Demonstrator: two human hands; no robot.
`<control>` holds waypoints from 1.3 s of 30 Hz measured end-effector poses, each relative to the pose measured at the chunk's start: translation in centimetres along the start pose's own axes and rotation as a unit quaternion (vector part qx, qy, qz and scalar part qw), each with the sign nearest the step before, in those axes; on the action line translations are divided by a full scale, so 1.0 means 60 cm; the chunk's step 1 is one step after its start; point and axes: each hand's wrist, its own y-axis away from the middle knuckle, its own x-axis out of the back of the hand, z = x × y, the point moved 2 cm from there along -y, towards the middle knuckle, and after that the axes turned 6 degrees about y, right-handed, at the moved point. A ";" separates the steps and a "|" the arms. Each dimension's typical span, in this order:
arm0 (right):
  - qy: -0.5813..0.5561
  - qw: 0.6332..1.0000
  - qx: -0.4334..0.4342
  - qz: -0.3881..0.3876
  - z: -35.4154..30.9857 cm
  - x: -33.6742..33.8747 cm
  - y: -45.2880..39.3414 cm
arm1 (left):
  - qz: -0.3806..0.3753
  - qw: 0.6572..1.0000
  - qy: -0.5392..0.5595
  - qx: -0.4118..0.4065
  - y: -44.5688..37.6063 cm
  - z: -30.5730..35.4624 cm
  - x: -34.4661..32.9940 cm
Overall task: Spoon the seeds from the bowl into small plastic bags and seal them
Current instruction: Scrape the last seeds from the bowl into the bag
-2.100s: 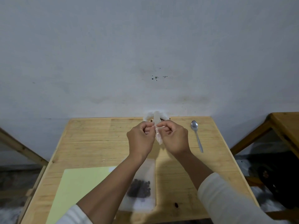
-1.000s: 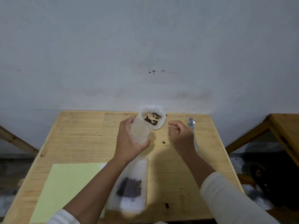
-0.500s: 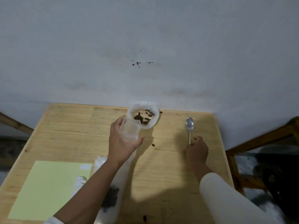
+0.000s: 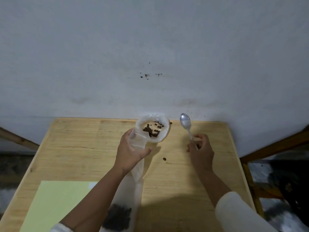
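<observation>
A small clear plastic bag [image 4: 138, 138], mouth held open, sits gripped in the left hand [image 4: 130, 152] just beside a white bowl [image 4: 164, 137] of dark brown seeds [image 4: 152, 130] at the far edge of a pale wooden table [image 4: 75, 148]. The right hand [image 4: 199, 149] pinches the handle of a silver metal spoon [image 4: 186, 124], its scoop pointing toward the wall. A larger clear bag of dark seeds [image 4: 119, 217] lies under the left forearm, beside a light green sheet [image 4: 55, 203]. One loose seed [image 4: 164, 159] lies between the hands. A grey-white wall [image 4: 150, 47] rises behind.
</observation>
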 end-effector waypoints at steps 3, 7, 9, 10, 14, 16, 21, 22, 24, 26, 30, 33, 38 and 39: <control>-0.073 0.995 0.019 -0.069 -0.036 -0.021 0.011 | -0.027 0.999 -0.003 0.020 -0.017 -0.004 0.003; -0.092 0.986 0.056 -0.124 -0.059 -0.044 0.018 | -0.066 0.997 -0.016 0.023 -0.033 -0.003 0.005; -0.094 0.984 0.071 -0.130 -0.064 -0.050 0.016 | -0.085 0.996 -0.017 0.029 -0.041 -0.002 0.006; -0.092 0.984 0.077 -0.131 -0.066 -0.053 0.014 | -0.095 0.995 -0.017 0.031 -0.045 -0.001 0.006; -0.071 0.987 0.079 -0.117 -0.066 -0.061 0.005 | -0.121 0.992 -0.028 0.032 -0.061 0.002 0.005; -0.055 0.990 0.074 -0.106 -0.061 -0.066 -0.002 | -0.131 0.991 -0.027 0.028 -0.068 0.000 0.002; -0.051 0.994 0.016 -0.097 -0.047 -0.082 -0.019 | -0.132 0.991 -0.015 0.029 -0.077 -0.003 -0.005; -0.064 0.994 -0.011 -0.092 -0.041 -0.085 -0.021 | -0.130 0.991 -0.012 0.027 -0.078 -0.003 -0.007; -0.100 0.990 -0.068 -0.074 -0.028 -0.092 -0.025 | -0.129 0.991 -0.006 0.023 -0.079 -0.003 -0.010; -0.162 0.975 -0.137 -0.060 -0.016 -0.104 -0.026 | -0.129 0.991 -0.005 0.020 -0.079 -0.005 -0.013; -0.327 0.906 -0.258 -0.073 -0.007 -0.137 -0.030 | -0.126 0.992 -0.004 0.014 -0.080 -0.013 -0.017; -0.374 0.881 -0.275 -0.088 -0.003 -0.146 -0.040 | -0.115 0.993 -0.003 0.009 -0.081 -0.014 -0.015; -0.362 0.898 -0.245 -0.053 -0.005 -0.123 -0.060 | -0.101 0.995 -0.015 0.012 -0.086 -0.012 -0.011; -0.347 0.907 -0.235 -0.047 -0.009 -0.115 -0.064 | -0.100 0.995 -0.018 0.014 -0.086 -0.012 -0.011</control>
